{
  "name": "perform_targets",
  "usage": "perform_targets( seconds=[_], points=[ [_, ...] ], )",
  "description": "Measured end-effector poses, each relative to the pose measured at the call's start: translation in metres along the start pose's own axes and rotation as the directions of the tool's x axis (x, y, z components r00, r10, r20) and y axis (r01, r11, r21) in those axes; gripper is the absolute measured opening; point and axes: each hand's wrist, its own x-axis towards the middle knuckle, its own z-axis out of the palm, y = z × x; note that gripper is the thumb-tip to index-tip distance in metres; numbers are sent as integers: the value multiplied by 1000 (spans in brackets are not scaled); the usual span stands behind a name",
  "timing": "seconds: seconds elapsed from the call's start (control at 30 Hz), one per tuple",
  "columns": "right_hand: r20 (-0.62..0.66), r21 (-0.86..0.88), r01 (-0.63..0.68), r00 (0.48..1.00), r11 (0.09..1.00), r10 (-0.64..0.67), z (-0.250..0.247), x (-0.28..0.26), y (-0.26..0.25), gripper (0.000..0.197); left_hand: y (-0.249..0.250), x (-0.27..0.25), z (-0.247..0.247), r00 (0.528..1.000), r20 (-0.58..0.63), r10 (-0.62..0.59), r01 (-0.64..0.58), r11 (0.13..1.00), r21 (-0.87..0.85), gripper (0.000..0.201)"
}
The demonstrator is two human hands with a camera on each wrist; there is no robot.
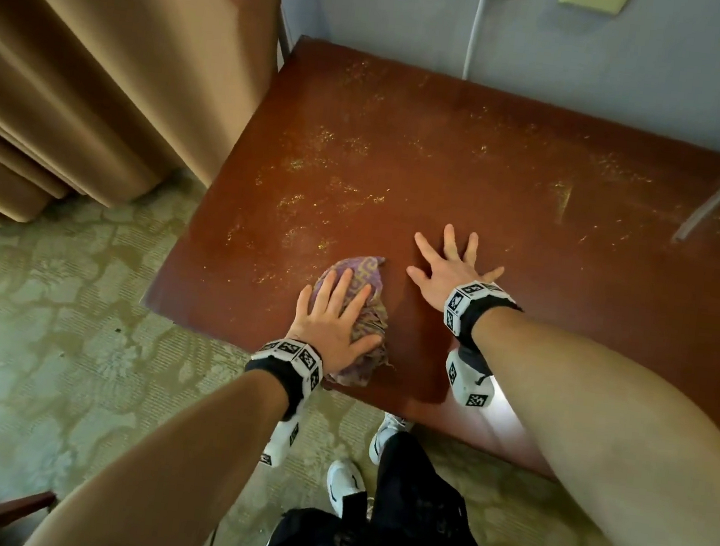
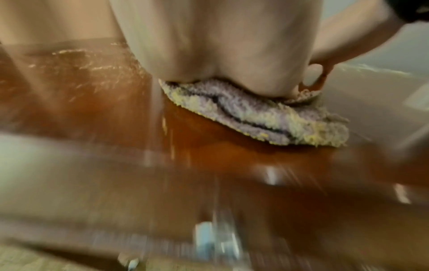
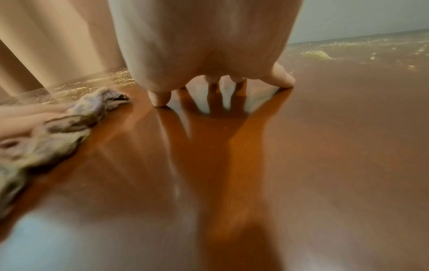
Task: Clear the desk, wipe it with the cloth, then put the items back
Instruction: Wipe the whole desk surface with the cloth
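Two bare forearms reach in from the near edge, each with a black wrist strap carrying white blocks printed with black square markers. Below them stand a pair of white shoes point(image 1: 389, 433) on a pale green floral carpet point(image 1: 76, 308), with a black bag point(image 1: 385, 545) at the near edge.

On the left, the left hand point(image 1: 334, 323) lies flat on a crumpled purple and yellow terry cloth point(image 1: 366, 282), fingers straight and slightly spread, thumb out to the right along the cloth's side. It presses the cloth down without curling round it. The cloth sits on the reddish-brown polished wooden desk point(image 1: 495, 176), close to the near left corner, its pointed far end poking out past the fingertips. The left wrist view, blurred, shows the palm bearing on the cloth's folded pile.

Just right of the cloth, apart from it, the right hand point(image 1: 453, 267) rests on bare desk with all fingers splayed wide and straight, holding nothing. In the right wrist view its fingertips touch the glossy surface above their own reflection.

Yellowish speckled marks are scattered over the far and left parts of the desk. Tan pleated curtains point(image 1: 81, 61) hang at the far left. A white cable point(image 1: 475, 34) runs down the grey-blue wall point(image 1: 641, 71) behind the desk.
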Motion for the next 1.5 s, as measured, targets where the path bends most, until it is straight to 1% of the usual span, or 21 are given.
perform_targets(
  seconds=[0.13, 0.2, 0.27, 0.37, 0.43, 0.6, 0.7, 1.03, 1.13, 1.2, 1.27, 1.4, 1.5],
  points=[
    [-30, -18, -5, 1000, 1000, 4, -13, 24, -3, 54, -18, 62, -41, 997, 46, -64, 66, 997, -36, 81],
    [-41, 0, -12, 999, 1000, 12, -21, 38, -8, 55, -29, 92, -61, 993, 58, -103, 107, 993, -59, 83],
    [-24, 27, -29, 999, 999, 29, -32, 52, -16, 56, -39, 116, -77, 991, 66, -117, 120, 991, -56, 85],
    [-26, 46, -41, 999, 998, 42, -44, 66, -28, 57, -48, 137, -89, 992, 49, -117, 120, 992, -49, 85],
    [-27, 40, -49, 998, 998, 50, -44, 71, -33, 57, -51, 141, -89, 994, 30, -110, 111, 992, -54, 85],
    [-22, 30, -62, 998, 998, 62, -46, 66, -36, 58, -53, 136, -89, 996, 13, -84, 85, 995, -49, 82],
    [2, 42, -70, 998, 997, 70, -45, 57, -39, 60, -56, 119, -81, 999, 11, -47, 48, 998, -36, 80],
    [-5, 47, -80, 997, 996, 80, 10, 13, -83, 57, -84, 31, -29, 999, -14, 33, -33, 999, 19, 79],
    [-23, 22, -59, 998, 998, 60, 23, 5, -88, 56, -80, -8, -9, 996, -28, 89, -87, 995, 45, 79],
    [-35, 15, -36, 999, 999, 37, 24, 2, -85, 56, -72, -32, 8, 989, -69, 133, -130, 991, 45, 80],
    [-45, 9, -27, 999, 1000, 27, 22, 1, -78, 55, -65, -45, 23, 983, -97, 157, -156, 988, 22, 80],
    [-118, 34, -91, 989, 995, 94, 13, 1, -60, 55, -54, -41, 19, 990, -73, 124, -125, 992, -19, 79],
    [-121, 48, -138, 982, 989, 143, 4, 7, -46, 56, -43, -17, 3, 979, -42, 200, -199, 979, 43, 78]
  ],
)
